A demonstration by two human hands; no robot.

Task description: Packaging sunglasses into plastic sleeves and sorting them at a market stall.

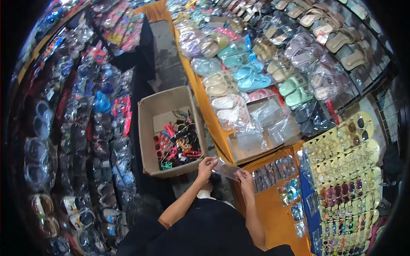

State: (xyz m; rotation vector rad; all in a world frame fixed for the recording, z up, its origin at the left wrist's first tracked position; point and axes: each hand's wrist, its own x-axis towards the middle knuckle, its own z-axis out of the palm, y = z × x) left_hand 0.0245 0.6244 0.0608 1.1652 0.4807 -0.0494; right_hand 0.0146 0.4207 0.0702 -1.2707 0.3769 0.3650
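A small transparent plastic sleeve [226,170] is stretched between my two hands in front of my chest. My left hand [207,166] pinches its left end between thumb and fingers, beside the near right corner of a cardboard box [166,99]. The sleeve's right end is gripped by my right hand [245,178], close to the orange-covered table [272,214]. Whether anything thin lies inside the sleeve cannot be made out. Inside the open box is a jumbled heap of sunglasses [182,140] in red, pink, black and other colours.
Bagged slippers [253,76] crowd the stall beyond, with an open carton of plastic bags [250,144] at its near corner. Wrapped sunglasses [274,172] lie in rows on the orange table. Yellow display boards [346,160] hold more sunglasses at right. Bagged footwear [75,140] fills the left rack.
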